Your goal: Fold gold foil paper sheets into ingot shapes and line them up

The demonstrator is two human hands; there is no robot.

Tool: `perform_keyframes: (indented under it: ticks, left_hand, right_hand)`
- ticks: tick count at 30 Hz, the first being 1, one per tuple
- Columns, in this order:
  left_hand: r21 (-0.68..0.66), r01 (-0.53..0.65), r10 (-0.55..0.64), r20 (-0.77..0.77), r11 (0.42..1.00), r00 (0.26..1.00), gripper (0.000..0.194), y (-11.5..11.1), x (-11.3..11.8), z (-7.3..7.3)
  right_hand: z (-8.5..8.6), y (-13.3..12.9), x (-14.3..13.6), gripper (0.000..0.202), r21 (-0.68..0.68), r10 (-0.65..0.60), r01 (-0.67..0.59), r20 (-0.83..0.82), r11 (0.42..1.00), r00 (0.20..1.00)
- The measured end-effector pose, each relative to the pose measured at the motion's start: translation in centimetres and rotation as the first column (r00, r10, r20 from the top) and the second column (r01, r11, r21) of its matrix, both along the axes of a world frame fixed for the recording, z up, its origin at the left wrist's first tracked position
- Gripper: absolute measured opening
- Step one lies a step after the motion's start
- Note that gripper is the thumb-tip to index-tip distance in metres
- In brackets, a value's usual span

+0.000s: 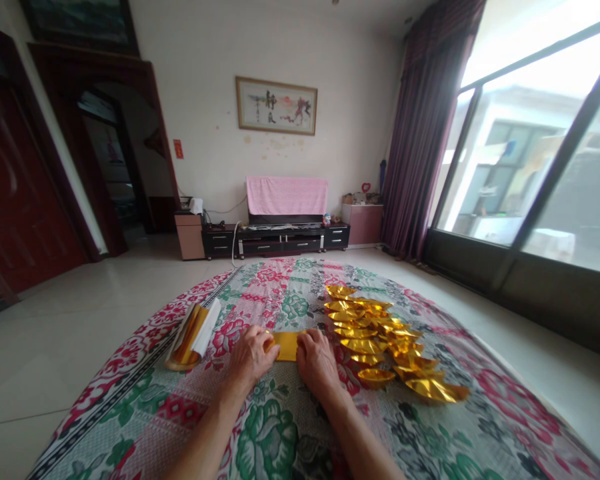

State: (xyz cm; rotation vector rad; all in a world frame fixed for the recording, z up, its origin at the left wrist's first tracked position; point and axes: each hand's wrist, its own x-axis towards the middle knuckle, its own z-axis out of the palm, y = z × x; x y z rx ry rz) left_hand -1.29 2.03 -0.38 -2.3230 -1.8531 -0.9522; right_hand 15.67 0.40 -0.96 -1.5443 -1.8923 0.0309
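Note:
Between my two hands a small rectangle of gold foil paper (pixel 287 347) lies flat on the flowered cloth. My left hand (pixel 255 352) grips its left edge, fingers curled and thumb pressed on the near side. At the right edge my right hand (pixel 317 359) holds the paper with its fingers bent over it. Folded gold paper ingots (pixel 364 346) stand in rows to the right of my right hand, several of them. Off to the left rests a curled stack of gold foil sheets (pixel 193 337), with white backing showing.
The patterned cloth (pixel 267 427) covers a round surface beneath everything. Beyond it stand a low black cabinet (pixel 280 241) and a screen under a pink cloth (pixel 287 195). Purple curtains (pixel 415 140) and a large window are at right, a red door (pixel 25 180) at left.

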Motion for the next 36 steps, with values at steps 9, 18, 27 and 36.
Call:
perform_keyframes:
  ticks: [9, 18, 27, 36]
  left_hand:
    - [-0.016, -0.017, 0.016, -0.013, 1.000, 1.000, 0.042, 0.6, -0.5, -0.5]
    - [-0.058, 0.029, -0.025, 0.070, 0.998, 0.997, 0.054, 0.7, -0.5, -0.4]
    - [-0.117, 0.109, -0.033, 0.519, 0.987, 0.854, 0.067, 0.2, -0.3, 0.7]
    - [-0.094, 0.317, -0.069, 0.882, 0.944, 0.467, 0.040, 0.9, -0.1, 0.8]
  right_hand:
    - [-0.8, 0.5, -0.2, 0.044, -0.004, -0.039, 0.039, 0.001, 0.999, 0.999]
    - [-0.9, 0.7, 0.1, 0.050, 0.051, 0.066, -0.061, -0.109, 0.997, 0.992]
    - [-0.5, 1.2, 0.0, 0.048, 0.186, 0.234, -0.154, -0.566, 0.970, 0.790]
    - [-0.6, 1.3, -0.2, 0.044, 0.222, 0.267, -0.152, -0.710, 0.963, 0.652]
